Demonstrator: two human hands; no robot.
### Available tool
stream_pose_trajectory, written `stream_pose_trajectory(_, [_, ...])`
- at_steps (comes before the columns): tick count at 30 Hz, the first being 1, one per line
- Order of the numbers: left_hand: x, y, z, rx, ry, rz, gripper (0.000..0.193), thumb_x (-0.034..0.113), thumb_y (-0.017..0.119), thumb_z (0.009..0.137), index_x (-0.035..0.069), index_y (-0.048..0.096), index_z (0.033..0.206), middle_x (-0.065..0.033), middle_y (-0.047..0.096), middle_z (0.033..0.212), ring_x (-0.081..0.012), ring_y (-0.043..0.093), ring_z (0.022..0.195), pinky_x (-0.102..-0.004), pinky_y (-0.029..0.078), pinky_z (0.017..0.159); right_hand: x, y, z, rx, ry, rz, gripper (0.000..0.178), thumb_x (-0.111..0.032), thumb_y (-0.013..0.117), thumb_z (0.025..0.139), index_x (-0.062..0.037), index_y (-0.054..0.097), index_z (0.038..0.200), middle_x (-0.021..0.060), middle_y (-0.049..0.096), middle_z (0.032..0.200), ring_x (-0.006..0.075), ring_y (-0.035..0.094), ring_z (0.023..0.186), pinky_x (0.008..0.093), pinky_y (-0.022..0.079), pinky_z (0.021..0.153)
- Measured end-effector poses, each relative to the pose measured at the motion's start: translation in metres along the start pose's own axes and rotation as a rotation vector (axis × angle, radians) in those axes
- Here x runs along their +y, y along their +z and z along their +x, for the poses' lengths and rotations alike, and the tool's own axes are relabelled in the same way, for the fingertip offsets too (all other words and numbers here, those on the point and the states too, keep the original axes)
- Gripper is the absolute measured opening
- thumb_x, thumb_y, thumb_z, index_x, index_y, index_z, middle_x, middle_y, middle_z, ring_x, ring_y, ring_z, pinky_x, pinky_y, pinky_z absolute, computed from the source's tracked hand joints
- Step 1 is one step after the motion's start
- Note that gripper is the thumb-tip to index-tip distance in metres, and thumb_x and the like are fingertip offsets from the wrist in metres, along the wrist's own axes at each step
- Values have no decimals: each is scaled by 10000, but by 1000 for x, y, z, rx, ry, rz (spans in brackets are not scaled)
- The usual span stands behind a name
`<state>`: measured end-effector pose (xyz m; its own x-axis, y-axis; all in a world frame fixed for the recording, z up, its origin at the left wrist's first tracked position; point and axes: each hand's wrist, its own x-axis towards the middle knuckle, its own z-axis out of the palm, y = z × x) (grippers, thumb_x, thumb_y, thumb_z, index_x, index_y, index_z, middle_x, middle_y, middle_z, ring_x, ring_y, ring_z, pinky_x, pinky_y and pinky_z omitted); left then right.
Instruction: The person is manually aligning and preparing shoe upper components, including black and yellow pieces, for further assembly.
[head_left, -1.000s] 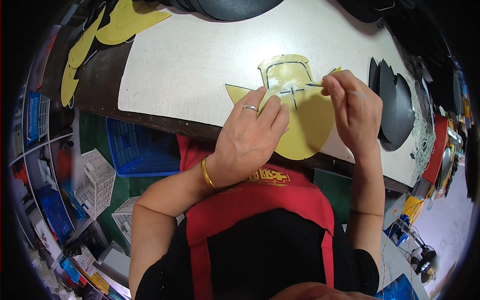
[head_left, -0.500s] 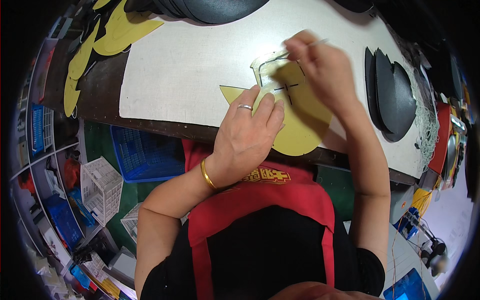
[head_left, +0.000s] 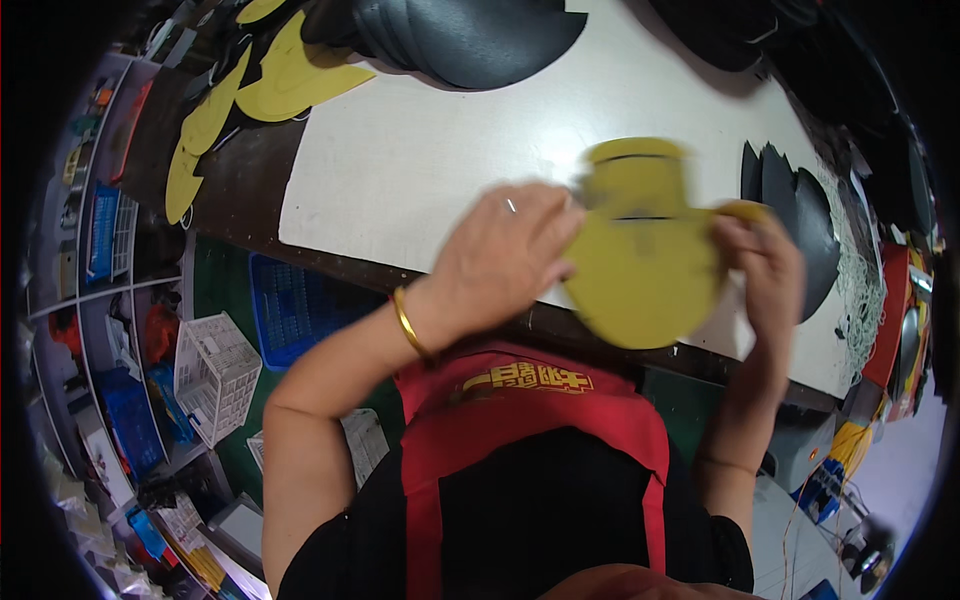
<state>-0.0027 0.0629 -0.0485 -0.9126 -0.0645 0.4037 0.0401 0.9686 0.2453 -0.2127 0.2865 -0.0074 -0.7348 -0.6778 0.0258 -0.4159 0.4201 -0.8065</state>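
Observation:
A flat yellow sheet piece [head_left: 645, 270] with a rounded lower end, dark lines across its upper part and a side tab on the right is raised over the table's near edge, blurred by motion. My right hand [head_left: 765, 260] is closed on its right tab. At its left edge, my left hand [head_left: 510, 250] has curled fingers that appear to pinch the rim; blur hides the exact contact. Whether a tool is in my right hand cannot be made out.
The pale board [head_left: 390, 180] covers most of the dark table. Black curved pieces [head_left: 470, 45] are piled at the far side, and more black pieces [head_left: 800, 225] lie right beside tangled thread [head_left: 857, 300]. Yellow pieces [head_left: 290, 80] lie far left. Crates [head_left: 215, 375] stand on the floor below.
The yellow piece has come up off the board and appears turned over, its pointed side now on the right. My right hand, earlier holding a thin pen-like tool above it, has moved down and right.

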Motion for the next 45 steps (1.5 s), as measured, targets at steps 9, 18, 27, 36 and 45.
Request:
stream_pose_trajectory(9, [-78, 2, 53, 32, 8, 162, 193, 161, 680, 801, 64, 621, 958, -108, 620, 1022, -313, 581, 1017, -440, 442, 894, 168, -221, -31, 599, 174, -744, 356, -298, 541, 1028, -33, 677, 1223, 104, 715, 1121, 154, 644, 1041, 301, 465, 956])
stream_pose_trajectory(18, [47, -11, -9, -161, 317, -388, 322, 226, 784, 747, 62, 638, 983, -94, 608, 1069, -225, 613, 996, -344, 484, 787, 24, -21, 0, -6, 115, 201, 232, -225, 659, 977, -11, 694, 1057, -5, 674, 819, 55, 591, 640, 197, 433, 543])
stream_pose_trajectory(27, [30, -8, -4, -49, -46, -153, 538, 235, 788, 772, -10, 611, 1217, -185, 597, 1223, -378, 549, 1183, -477, 448, 1006, -5, 29, 25, -37, -3, -297, 307, -307, 720, 898, -15, 712, 994, 141, 629, 656, 191, 579, 545, 307, 452, 555])
stream_pose_trajectory(36, [36, -9, -3, -57, -76, -139, 495, 193, 797, 766, -13, 632, 1185, -185, 594, 1218, -370, 552, 1152, -474, 447, 980, -7, 31, 32, -85, -33, -327, 337, -329, 749, 866, -21, 718, 999, 179, 655, 702, 300, 659, 610, 352, 501, 591])
stream_pose_trajectory(45, [39, -3, -3, -49, -83, -163, 495, 161, 802, 764, -19, 625, 1190, -193, 578, 1239, -378, 540, 1176, -463, 449, 976, -10, 35, 26, -39, -40, -446, 342, -389, 733, 868, -49, 716, 901, 139, 666, 665, 323, 672, 612, 389, 516, 595])
